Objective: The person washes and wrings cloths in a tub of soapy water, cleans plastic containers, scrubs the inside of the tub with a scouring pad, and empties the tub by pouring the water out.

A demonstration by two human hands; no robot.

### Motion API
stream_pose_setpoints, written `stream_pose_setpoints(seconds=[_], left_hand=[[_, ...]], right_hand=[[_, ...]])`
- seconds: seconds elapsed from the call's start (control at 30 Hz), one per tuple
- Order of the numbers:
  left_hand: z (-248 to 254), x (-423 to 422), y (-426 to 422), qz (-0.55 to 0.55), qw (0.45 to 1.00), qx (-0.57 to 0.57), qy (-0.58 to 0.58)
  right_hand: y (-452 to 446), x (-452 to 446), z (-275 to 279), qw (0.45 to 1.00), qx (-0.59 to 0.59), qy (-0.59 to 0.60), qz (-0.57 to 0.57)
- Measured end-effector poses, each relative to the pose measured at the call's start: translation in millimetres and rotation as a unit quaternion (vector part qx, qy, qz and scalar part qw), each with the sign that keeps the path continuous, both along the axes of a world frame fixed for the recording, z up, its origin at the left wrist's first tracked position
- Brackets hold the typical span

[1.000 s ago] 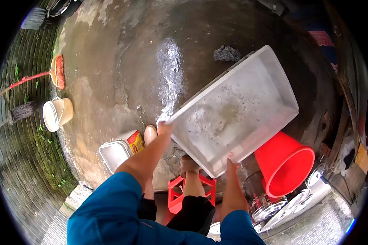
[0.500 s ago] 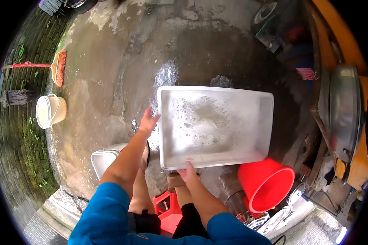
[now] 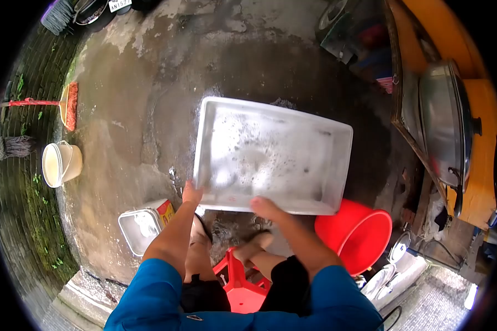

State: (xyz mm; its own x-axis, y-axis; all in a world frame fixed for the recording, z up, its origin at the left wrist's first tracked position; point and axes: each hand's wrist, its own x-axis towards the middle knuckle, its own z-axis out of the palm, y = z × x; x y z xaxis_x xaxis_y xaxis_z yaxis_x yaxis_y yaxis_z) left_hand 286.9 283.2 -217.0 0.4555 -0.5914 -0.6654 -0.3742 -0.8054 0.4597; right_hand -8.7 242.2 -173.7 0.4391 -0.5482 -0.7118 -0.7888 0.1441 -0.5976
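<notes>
White rectangular plastic tub: ahead of you, over the wet grey-brown concrete floor.
Left hand: at the tub's near-left corner; you cannot tell its grip.
Right hand: at the near rim, fingers hidden; grip unclear.
Obstacles: tapered red plastic bucket at the near-right corner; red plastic stool close below you.
Open room: floor stretches beyond and leftward, towards mossy grey brickwork.

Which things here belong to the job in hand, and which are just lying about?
In hand, likely:
white tub
right hand on near edge
left hand at near left corner

Lying about, seemingly:
broom
mop
cream bucket
red bucket by the tub (role unclear)
</notes>
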Motion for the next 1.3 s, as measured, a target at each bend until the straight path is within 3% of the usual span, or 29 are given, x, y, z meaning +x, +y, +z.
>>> stream_pose_setpoints(seconds=[0.1, 0.13, 0.2, 0.3, 0.37, 0.43, 0.47, 0.5, 0.53, 0.57, 0.6, 0.67, 0.7, 0.8, 0.9, 0.97, 1.0, 1.07, 1.1, 1.13, 1.17, 1.23, 1.3], left_hand=[[-17, 14, -14, -0.029, 0.999, 0.018, -0.038], [-21, 18, -25, -0.036, 0.998, -0.012, -0.043], [-49, 21, -27, -0.071, 0.994, -0.06, -0.055], [-37, -2, -41, -0.03, 0.991, -0.011, -0.127], [-36, -12, -42, -0.038, 0.981, -0.032, -0.189], [-30, -17, -41, -0.041, 0.974, -0.018, -0.223], [-39, -17, -35, -0.049, 0.96, -0.07, -0.265], [-40, -16, -39, -0.032, 0.956, -0.074, -0.281], [-35, -16, -42, -0.036, 0.963, -0.054, -0.263], [-32, -17, -40, -0.041, 0.969, -0.031, -0.243], [-37, -18, -38, -0.034, 0.967, -0.037, -0.251], [-35, -20, -38, -0.032, 0.966, -0.043, -0.254], [-34, -20, -39, -0.033, 0.965, -0.043, -0.257], [-32, -19, -37, -0.034, 0.965, -0.038, -0.259], [-31, -19, -38, -0.036, 0.966, -0.048, -0.253], [-30, -20, -39, -0.034, 0.967, -0.045, -0.249], [-31, -18, -40, -0.036, 0.967, -0.045, -0.249], [-32, -18, -38, -0.043, 0.968, -0.047, -0.243], [-31, -18, -37, -0.049, 0.969, -0.043, -0.237], [-29, -19, -38, -0.044, 0.97, -0.041, -0.234], [-28, -19, -40, -0.037, 0.971, -0.044, -0.232], [-27, -17, -39, -0.04, 0.973, -0.057, -0.221], [-27, -16, -38, -0.05, 0.973, -0.061, -0.216]], right_hand=[[-85, -48, -13, 0.977, -0.214, -0.015, -0.014], [-130, -55, -16, 0.978, -0.201, 0.051, 0.019], [-194, -59, -16, 0.912, -0.407, 0.014, -0.043], [-284, -58, -24, 0.825, -0.56, 0.056, -0.055], [-333, -61, -48, 0.826, -0.546, 0.079, -0.118], [-362, -46, -42, 0.887, -0.359, 0.266, -0.115], [-385, -55, -58, 0.931, -0.295, 0.206, -0.065], [-404, -55, -72, 0.929, -0.317, 0.165, 0.097], [-432, -61, -109, 0.886, -0.252, 0.238, 0.307], [-417, -46, -69, 0.944, -0.128, 0.205, 0.224], [-418, -45, -74, 0.972, -0.044, 0.161, 0.163], [-421, -40, -94, 0.973, -0.032, 0.223, 0.045], [-420, -36, -91, 0.97, -0.001, 0.243, 0.016], [-422, -39, -84, 0.961, 0.032, 0.266, 0.07], [-420, -39, -87, 0.962, -0.024, 0.262, 0.076], [-417, -40, -87, 0.931, -0.253, 0.224, 0.14], [-418, -40, -86, 0.931, -0.253, 0.224, 0.138], [-420, -45, -86, 0.891, -0.444, 0.096, -0.007], [-417, -41, -74, 0.883, -0.464, 0.06, -0.046], [-408, -36, -50, 0.843, -0.53, 0.09, -0.003], [-402, -34, -34, 0.843, -0.529, 0.098, -0.004], [-387, -29, 3, 0.779, -0.626, 0.027, -0.01], [-355, -25, 36, 0.76, -0.65, 0.009, -0.012]])
